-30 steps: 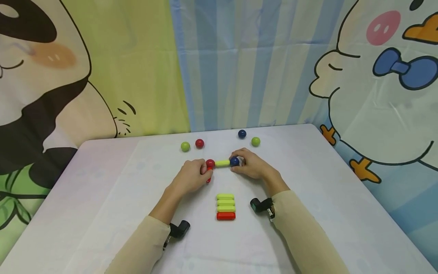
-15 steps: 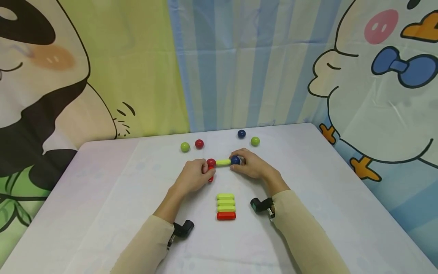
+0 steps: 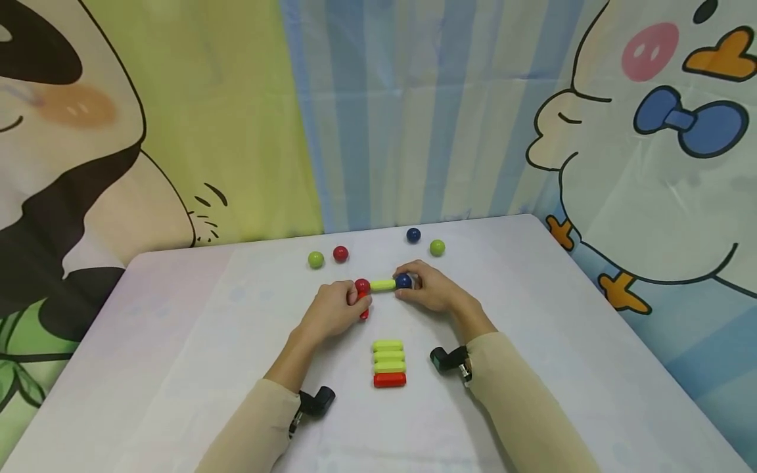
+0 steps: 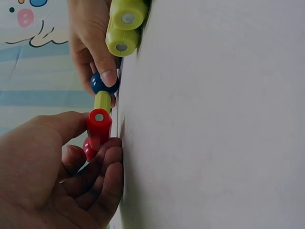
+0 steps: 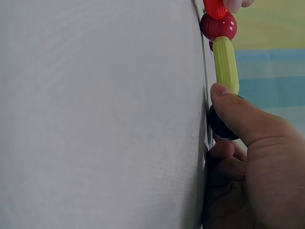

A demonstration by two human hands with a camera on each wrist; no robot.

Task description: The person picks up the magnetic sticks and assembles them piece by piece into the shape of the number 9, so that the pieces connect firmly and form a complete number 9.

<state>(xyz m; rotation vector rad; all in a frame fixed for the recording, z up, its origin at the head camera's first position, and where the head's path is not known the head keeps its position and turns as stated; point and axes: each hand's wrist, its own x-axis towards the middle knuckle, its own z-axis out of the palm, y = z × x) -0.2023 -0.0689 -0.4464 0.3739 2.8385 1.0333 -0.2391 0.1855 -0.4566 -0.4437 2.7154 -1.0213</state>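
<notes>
Since the earliest frame the red rod [image 3: 364,314] has swung a little with the left hand [image 3: 332,309]; its near end slants less to the left and it stands more squarely to the yellow rod [image 3: 382,285]. Left thumb and fingers pinch the red rod by its sides, its far end against the red ball [image 3: 362,285], presumably to leave the near end, with its silver disc [image 4: 99,117], uncovered. Right hand [image 3: 434,286] fingers and thumb grasp the blue ball [image 3: 403,281] at the yellow rod's other end, probably steadying the row low over the table [image 3: 177,341]. Nearer the person, three more yellow rods [image 3: 388,356] and a second red rod [image 3: 389,380] lie side by side; beyond the hands sit the left green ball [image 3: 316,259], loose red ball [image 3: 340,253], loose blue ball [image 3: 413,234] and right green ball [image 3: 437,247], likely kept apart for working room within reach.
</notes>
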